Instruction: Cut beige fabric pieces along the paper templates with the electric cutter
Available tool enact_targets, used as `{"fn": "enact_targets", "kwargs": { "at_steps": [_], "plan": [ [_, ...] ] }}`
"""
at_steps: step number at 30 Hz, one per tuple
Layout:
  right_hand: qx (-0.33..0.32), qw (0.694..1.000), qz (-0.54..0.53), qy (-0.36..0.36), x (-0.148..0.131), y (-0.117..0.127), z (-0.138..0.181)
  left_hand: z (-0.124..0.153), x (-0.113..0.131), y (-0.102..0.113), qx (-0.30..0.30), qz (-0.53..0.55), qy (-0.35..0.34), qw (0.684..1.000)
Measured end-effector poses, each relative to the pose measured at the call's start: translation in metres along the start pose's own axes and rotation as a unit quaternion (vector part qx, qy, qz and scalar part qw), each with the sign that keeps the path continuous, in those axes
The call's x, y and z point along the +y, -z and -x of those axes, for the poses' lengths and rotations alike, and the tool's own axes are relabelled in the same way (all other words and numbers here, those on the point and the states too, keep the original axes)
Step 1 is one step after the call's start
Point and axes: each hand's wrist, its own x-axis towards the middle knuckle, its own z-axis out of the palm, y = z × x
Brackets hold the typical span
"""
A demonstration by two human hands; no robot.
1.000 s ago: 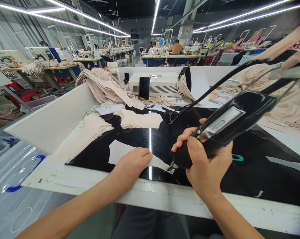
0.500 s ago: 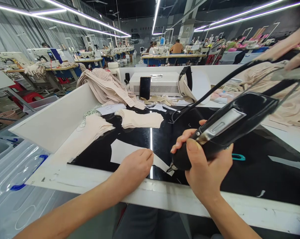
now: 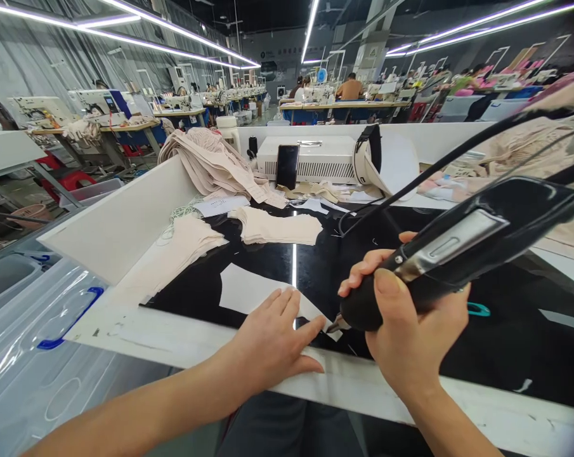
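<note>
My right hand [image 3: 413,336] is closed round a black corded hand tool [image 3: 441,257] with a silver plate on its side and a pointed metal tip. That tip touches or hovers just over the narrow right end of a white curved flat piece [image 3: 243,289]; exact contact is hard to tell. On the same piece lies my left hand [image 3: 272,333], fingers spread, with the index finger reaching close to the tip and the thumb near the table's front edge. Part of the white piece is hidden under it. Beneath everything is a glossy black work surface [image 3: 191,285].
Beige cut pieces [image 3: 281,227] lie stacked behind, with another pile [image 3: 186,244] at left. A white vented box [image 3: 315,158], a phone [image 3: 287,166] and beige fabric [image 3: 205,158] stand at the back. The tool's cable [image 3: 439,158] arches rightward. A teal loop-shaped object [image 3: 479,309] lies right.
My left hand has gone from bunched fingers to spread ones and reaches further right on the white piece. The tool stays in my right hand at the narrow end. The view has shifted slightly.
</note>
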Motion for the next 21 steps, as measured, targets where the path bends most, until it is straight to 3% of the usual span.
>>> {"fn": "enact_targets", "kwargs": {
  "at_steps": [12, 21],
  "plan": [
    [0.013, 0.999, -0.036, 0.026, 0.017, -0.013, -0.030, 0.002, 0.010, -0.007, -0.009, 0.005, 0.016, 1.000],
    [-0.002, 0.999, -0.031, 0.009, 0.028, -0.013, -0.030, 0.001, 0.012, -0.009, 0.003, 0.016, 0.015, 1.000]
  ]
}}
